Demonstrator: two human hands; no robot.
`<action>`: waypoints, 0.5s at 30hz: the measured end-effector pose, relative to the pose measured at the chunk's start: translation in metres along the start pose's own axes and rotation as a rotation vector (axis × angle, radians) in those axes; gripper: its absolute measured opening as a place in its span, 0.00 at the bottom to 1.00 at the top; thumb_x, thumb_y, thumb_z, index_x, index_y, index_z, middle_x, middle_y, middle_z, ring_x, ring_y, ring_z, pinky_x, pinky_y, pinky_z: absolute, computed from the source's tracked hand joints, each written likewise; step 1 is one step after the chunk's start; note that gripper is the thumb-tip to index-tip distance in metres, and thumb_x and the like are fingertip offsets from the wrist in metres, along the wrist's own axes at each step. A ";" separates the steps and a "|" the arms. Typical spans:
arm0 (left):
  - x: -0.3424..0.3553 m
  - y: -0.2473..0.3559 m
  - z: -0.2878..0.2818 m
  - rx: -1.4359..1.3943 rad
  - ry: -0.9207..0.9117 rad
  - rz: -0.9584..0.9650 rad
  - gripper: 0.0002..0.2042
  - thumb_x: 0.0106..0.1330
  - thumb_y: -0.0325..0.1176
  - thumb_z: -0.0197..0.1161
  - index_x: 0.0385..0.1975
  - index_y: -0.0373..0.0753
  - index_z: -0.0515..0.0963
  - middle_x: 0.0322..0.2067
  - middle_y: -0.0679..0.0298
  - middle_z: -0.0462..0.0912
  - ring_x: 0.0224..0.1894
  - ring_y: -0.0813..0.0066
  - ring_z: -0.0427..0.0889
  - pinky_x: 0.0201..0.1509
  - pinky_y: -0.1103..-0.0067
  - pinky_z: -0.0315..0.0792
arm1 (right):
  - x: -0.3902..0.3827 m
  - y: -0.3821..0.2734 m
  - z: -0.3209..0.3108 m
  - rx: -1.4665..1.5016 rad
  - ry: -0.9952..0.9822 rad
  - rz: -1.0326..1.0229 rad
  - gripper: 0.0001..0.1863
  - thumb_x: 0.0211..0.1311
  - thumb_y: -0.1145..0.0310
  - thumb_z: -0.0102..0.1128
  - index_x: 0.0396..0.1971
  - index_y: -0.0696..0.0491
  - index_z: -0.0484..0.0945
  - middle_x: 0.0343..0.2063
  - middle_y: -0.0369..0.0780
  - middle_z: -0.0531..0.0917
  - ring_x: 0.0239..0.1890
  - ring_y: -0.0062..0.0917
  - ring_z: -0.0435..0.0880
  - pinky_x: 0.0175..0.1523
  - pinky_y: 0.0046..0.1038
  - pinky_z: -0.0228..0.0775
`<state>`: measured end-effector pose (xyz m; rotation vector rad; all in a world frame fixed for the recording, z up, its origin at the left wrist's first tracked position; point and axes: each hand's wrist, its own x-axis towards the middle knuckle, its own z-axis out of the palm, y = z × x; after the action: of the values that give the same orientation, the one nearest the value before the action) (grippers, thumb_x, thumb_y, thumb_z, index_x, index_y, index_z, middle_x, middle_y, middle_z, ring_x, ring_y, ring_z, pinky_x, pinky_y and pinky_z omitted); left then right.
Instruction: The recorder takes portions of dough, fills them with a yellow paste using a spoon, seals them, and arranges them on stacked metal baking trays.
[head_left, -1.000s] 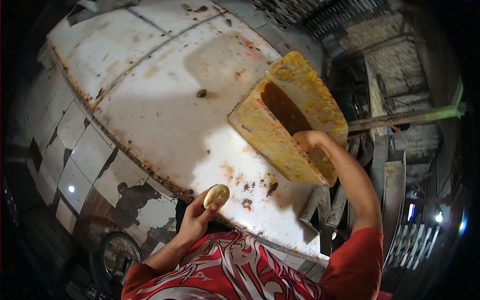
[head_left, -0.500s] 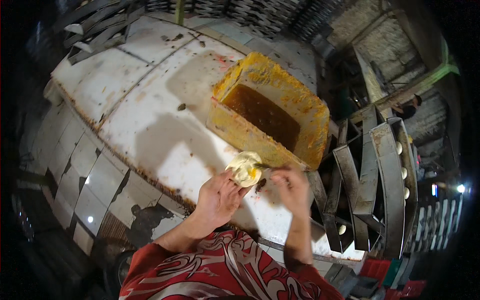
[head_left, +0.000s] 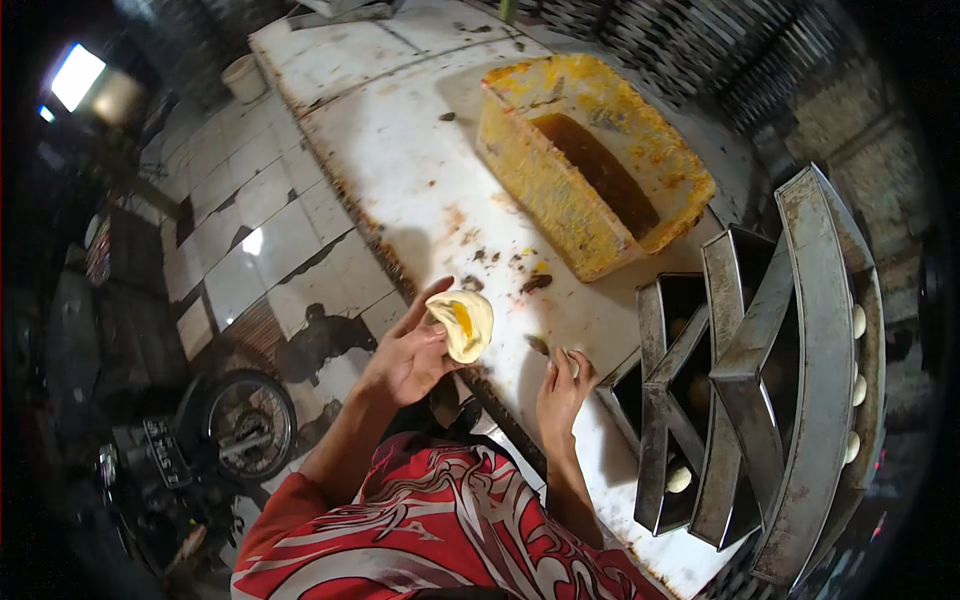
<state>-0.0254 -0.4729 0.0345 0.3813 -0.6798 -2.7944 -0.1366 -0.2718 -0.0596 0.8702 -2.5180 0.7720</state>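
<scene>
A piece of pale dough (head_left: 466, 326), with an orange-yellow filling in its open middle, lies in the curled fingers of my left hand (head_left: 410, 358) above the table's near edge. To the right, my right hand (head_left: 564, 393) is closed round a small spoon-like tool (head_left: 538, 345); only its dark tip shows, near the tabletop. Farther off stands a box-shaped tub (head_left: 535, 165), smeared with yellow and holding a brown, syrupy mass. Neither hand touches it.
Several long metal trays (head_left: 752, 372) are stacked crosswise at the right, some with pale dough balls (head_left: 679, 479). The white table (head_left: 385, 135) carries dark crumbs and stains. Left of it are a tiled floor (head_left: 232, 215), a motorcycle wheel (head_left: 248, 425) and a bucket (head_left: 243, 80).
My right hand has drawn the tool out of the dough, moving toward me. The dough now folds partly round its filling in my left hand. The whole view has swung left.
</scene>
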 end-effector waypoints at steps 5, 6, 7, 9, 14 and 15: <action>-0.066 -0.068 -0.036 0.013 -0.044 0.025 0.19 0.57 0.21 0.45 0.51 0.36 0.64 0.52 0.52 0.65 0.54 0.63 0.69 0.59 0.68 0.64 | 0.016 -0.059 -0.060 0.824 -0.554 0.240 0.10 0.62 0.70 0.53 0.39 0.59 0.77 0.32 0.43 0.77 0.34 0.28 0.76 0.43 0.27 0.67; -0.079 -0.078 -0.040 0.337 0.077 -0.026 0.16 0.58 0.20 0.43 0.47 0.33 0.64 0.52 0.51 0.64 0.54 0.64 0.69 0.58 0.69 0.66 | 0.018 -0.066 -0.066 1.000 -0.793 0.333 0.12 0.63 0.67 0.51 0.39 0.59 0.77 0.32 0.43 0.77 0.33 0.26 0.76 0.43 0.26 0.68; -0.093 -0.082 -0.029 0.398 -0.085 0.024 0.13 0.58 0.20 0.45 0.43 0.33 0.68 0.50 0.50 0.66 0.51 0.64 0.71 0.53 0.70 0.69 | 0.019 -0.072 -0.071 1.171 -1.026 0.432 0.14 0.65 0.64 0.49 0.39 0.59 0.77 0.32 0.43 0.78 0.33 0.24 0.77 0.42 0.25 0.68; -0.108 -0.089 -0.040 -0.091 -0.317 -0.200 0.13 0.56 0.21 0.46 0.42 0.34 0.68 0.45 0.53 0.70 0.45 0.63 0.75 0.47 0.71 0.72 | 0.002 -0.081 -0.072 1.009 -1.127 0.046 0.15 0.64 0.63 0.49 0.38 0.60 0.78 0.32 0.44 0.78 0.36 0.28 0.77 0.43 0.25 0.68; -0.149 -0.106 -0.042 -0.376 0.193 -0.217 0.17 0.53 0.23 0.44 0.44 0.37 0.66 0.36 0.59 0.75 0.37 0.65 0.77 0.39 0.74 0.74 | -0.075 -0.120 -0.128 0.475 -0.556 -0.469 0.18 0.48 0.72 0.65 0.40 0.61 0.76 0.41 0.48 0.72 0.43 0.39 0.74 0.47 0.31 0.69; -0.156 -0.110 -0.046 -0.502 0.118 -0.232 0.16 0.53 0.24 0.43 0.43 0.37 0.68 0.36 0.59 0.75 0.37 0.65 0.76 0.39 0.73 0.74 | -0.096 -0.121 -0.127 0.335 -0.436 -0.542 0.16 0.48 0.74 0.63 0.39 0.60 0.77 0.40 0.46 0.74 0.44 0.39 0.75 0.47 0.32 0.70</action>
<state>0.1163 -0.3513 -0.0271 0.5408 0.1079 -2.9878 0.0331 -0.2323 0.0377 1.9135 -2.3211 0.8949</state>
